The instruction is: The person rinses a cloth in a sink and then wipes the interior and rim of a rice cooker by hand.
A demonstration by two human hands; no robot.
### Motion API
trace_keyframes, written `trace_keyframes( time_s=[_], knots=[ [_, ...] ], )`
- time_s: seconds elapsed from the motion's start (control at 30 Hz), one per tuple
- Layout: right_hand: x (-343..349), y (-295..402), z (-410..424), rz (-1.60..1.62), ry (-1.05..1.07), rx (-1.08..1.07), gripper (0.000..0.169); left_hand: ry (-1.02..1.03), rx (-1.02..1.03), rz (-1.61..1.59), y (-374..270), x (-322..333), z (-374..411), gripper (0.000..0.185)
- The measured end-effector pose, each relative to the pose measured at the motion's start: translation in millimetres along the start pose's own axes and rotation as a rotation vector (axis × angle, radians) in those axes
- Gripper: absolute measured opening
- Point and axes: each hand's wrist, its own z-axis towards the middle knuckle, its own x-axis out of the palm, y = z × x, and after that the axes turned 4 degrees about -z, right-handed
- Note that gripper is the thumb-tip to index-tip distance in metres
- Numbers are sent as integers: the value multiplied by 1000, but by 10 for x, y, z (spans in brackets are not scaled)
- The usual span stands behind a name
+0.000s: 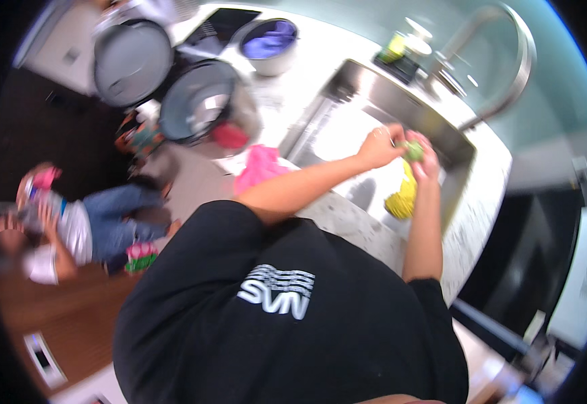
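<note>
Both of my hands meet over a stainless steel sink (318, 129). My right hand (428, 160) holds a small green item (413, 150), too blurred to name. The bent fingers of my left hand (380, 146) reach its left side and seem to pinch its edge. Just below my right hand is a yellow, textured, cloth-like thing (402, 198). Its upper end runs up towards that hand, and I cannot tell whether it hangs or lies in the sink. A dark shadow falls on the bright basin floor to its left.
A curved faucet (523, 65) arches over the sink's far right side, near soap bottles (399, 45). To the left are pink cloth (258, 166), a pot with purple contents (269, 45), a large open pot (200, 108) and a round lid (132, 63). Another person (86, 227) is at far left.
</note>
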Motion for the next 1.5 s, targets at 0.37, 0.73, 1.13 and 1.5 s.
trace_keyframes(
  time_s=[0.37,0.73,1.13,1.5],
  knots=[
    [-66,-516,447,543,275,279,28,291,-966,-976,152,-263,-313,27],
    [100,-674,-14,75,-197,345,30,593,1009,855,188,-263,-205,27],
    [-5,-625,-221,101,-189,250,30,863,1218,806,102,-146,-205,31],
    [22,-469,-293,72,-162,190,30,708,749,575,-53,-214,-104,27]
  ],
)
